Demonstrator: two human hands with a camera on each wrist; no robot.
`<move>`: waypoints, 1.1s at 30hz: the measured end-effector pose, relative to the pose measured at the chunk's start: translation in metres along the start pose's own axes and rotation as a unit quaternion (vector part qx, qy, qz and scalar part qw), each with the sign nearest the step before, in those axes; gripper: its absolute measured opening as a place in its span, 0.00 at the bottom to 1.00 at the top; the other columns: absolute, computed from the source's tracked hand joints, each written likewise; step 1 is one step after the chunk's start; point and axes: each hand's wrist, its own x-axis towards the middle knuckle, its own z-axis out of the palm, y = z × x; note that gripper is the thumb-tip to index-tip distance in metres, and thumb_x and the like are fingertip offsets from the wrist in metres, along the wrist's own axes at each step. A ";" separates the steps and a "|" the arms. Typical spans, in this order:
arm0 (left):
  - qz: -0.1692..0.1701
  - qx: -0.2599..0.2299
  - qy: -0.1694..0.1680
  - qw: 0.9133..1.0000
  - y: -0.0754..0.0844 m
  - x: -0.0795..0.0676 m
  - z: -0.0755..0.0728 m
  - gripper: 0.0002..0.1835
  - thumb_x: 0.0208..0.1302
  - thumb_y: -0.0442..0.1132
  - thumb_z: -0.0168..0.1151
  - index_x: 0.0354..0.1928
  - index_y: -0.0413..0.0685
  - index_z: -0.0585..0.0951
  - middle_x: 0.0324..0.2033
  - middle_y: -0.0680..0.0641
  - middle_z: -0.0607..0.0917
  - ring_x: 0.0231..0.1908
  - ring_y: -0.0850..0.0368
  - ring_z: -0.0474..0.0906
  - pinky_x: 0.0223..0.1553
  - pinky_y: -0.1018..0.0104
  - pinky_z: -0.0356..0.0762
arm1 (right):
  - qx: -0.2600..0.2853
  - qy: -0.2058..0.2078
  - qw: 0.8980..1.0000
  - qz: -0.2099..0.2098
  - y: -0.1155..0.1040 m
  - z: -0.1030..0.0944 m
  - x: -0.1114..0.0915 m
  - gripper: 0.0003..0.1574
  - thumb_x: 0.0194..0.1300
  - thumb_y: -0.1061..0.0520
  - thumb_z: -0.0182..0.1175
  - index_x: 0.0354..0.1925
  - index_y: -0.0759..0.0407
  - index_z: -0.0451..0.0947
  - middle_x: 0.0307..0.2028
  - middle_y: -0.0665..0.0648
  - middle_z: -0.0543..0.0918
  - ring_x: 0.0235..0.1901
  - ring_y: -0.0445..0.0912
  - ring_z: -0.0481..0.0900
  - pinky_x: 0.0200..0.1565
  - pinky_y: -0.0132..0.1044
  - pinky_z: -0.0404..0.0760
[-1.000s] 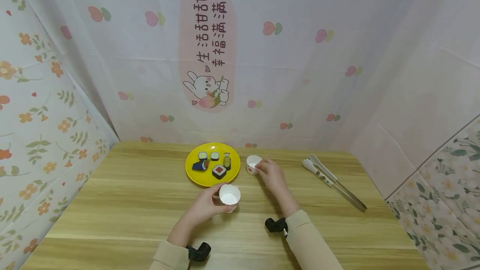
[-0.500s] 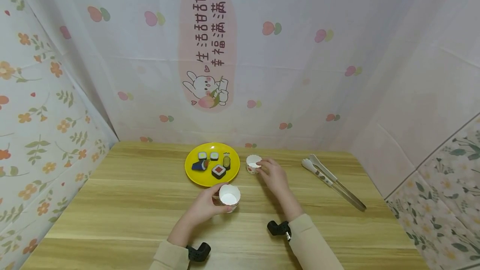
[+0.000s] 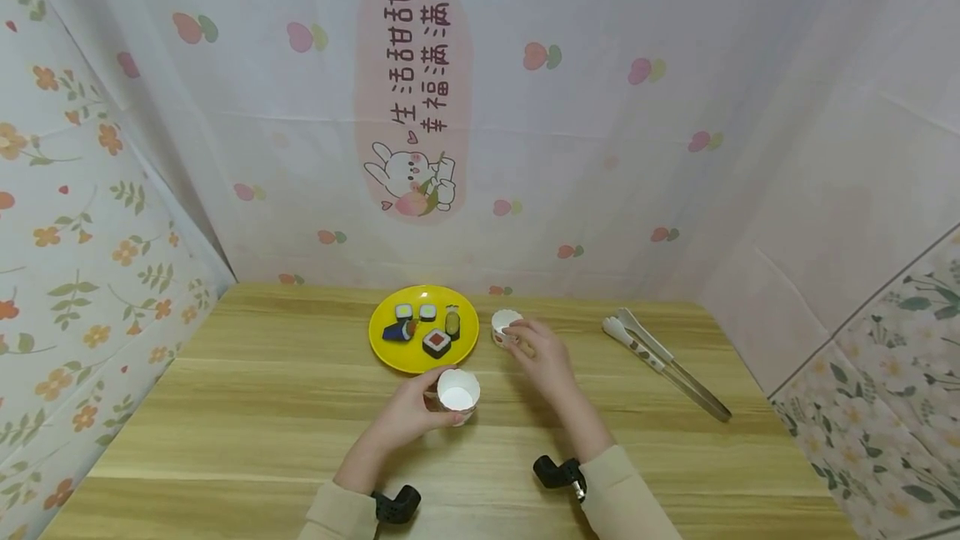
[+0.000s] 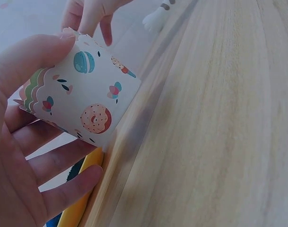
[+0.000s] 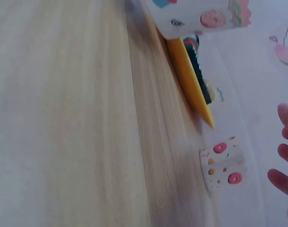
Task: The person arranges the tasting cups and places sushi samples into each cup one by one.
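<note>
My left hand (image 3: 408,412) holds a white paper baking cup (image 3: 458,391) by its sides, thumb and fingers around it. In the left wrist view, doughnuts and macarons show on the wall of that cup (image 4: 82,94). At the back, a second paper baking cup (image 3: 503,325) stands on the table, right of the yellow plate. Over its right rim, in the head view, lie the fingers of my right hand (image 3: 543,357). The right wrist view shows those fingers (image 5: 282,182) loosely bent and apart from the standing cup (image 5: 224,164).
The yellow plate (image 3: 390,357) bears several toy sushi pieces, among them a square roll (image 3: 437,343) and a dark cone roll (image 3: 399,330). White-handled metal tongs (image 3: 663,363) lie at the right of the wooden table (image 3: 262,407). Patterned cloth (image 3: 570,148) hangs behind the table.
My right fingers have loosened from the standing cup and spread a little; the hand has lifted slightly away. The left hand and its cup stay in place.
</note>
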 end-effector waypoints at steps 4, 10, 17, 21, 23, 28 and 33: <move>-0.001 -0.004 0.001 1.000 0.001 0.000 0.000 0.41 0.48 0.46 0.77 0.64 0.38 0.70 0.50 0.46 0.80 0.44 0.51 0.76 0.45 0.55 0.77 | 0.022 -0.004 0.999 -0.030 -0.008 -0.003 -0.005 0.15 0.55 0.64 0.70 0.44 0.58 0.84 0.45 0.53 0.82 0.48 0.51 0.78 0.49 0.47 0.79; -0.005 -0.005 0.005 1.000 0.001 0.000 0.001 0.40 0.48 0.47 0.77 0.63 0.40 0.71 0.49 0.47 0.80 0.44 0.52 0.76 0.46 0.56 0.76 | 0.049 -0.017 0.996 -0.074 -0.018 -0.007 -0.012 0.18 0.54 0.66 0.70 0.45 0.58 0.84 0.46 0.53 0.83 0.49 0.50 0.79 0.52 0.46 0.77; 0.004 -0.010 0.002 1.000 0.000 0.000 0.000 0.40 0.49 0.46 0.76 0.63 0.39 0.71 0.49 0.46 0.80 0.44 0.52 0.77 0.46 0.56 0.77 | 0.062 -0.030 0.990 -0.124 -0.030 -0.009 -0.024 0.15 0.53 0.65 0.71 0.41 0.58 0.84 0.45 0.53 0.83 0.47 0.48 0.79 0.49 0.44 0.79; 0.007 -0.013 -0.002 1.000 -0.001 0.000 0.001 0.40 0.49 0.47 0.76 0.63 0.40 0.71 0.49 0.47 0.80 0.44 0.52 0.77 0.46 0.57 0.77 | 0.064 -0.040 0.989 -0.128 -0.035 -0.007 -0.031 0.15 0.54 0.65 0.71 0.41 0.56 0.85 0.44 0.52 0.83 0.46 0.47 0.79 0.48 0.42 0.80; 0.009 -0.012 -0.003 1.000 -0.002 0.000 0.001 0.40 0.50 0.48 0.76 0.63 0.39 0.71 0.50 0.47 0.80 0.44 0.52 0.77 0.46 0.57 0.78 | 0.065 -0.047 0.989 -0.122 -0.036 -0.007 -0.035 0.15 0.54 0.65 0.70 0.42 0.55 0.85 0.44 0.52 0.83 0.47 0.47 0.79 0.49 0.42 0.79; 0.011 -0.015 -0.003 1.000 -0.002 -0.001 0.002 0.40 0.49 0.48 0.76 0.63 0.40 0.71 0.50 0.48 0.80 0.45 0.52 0.77 0.47 0.55 0.77 | 0.078 -0.068 0.989 -0.110 -0.039 -0.006 -0.044 0.17 0.55 0.64 0.70 0.44 0.54 0.84 0.47 0.53 0.82 0.49 0.48 0.78 0.51 0.44 0.79; 0.014 -0.016 0.002 1.000 -0.004 0.000 0.003 0.38 0.49 0.45 0.77 0.62 0.42 0.73 0.48 0.48 0.81 0.46 0.52 0.76 0.47 0.55 0.76 | 0.094 -0.083 0.987 -0.105 -0.038 -0.003 -0.049 0.20 0.54 0.63 0.71 0.46 0.52 0.83 0.49 0.53 0.81 0.50 0.47 0.78 0.52 0.43 0.78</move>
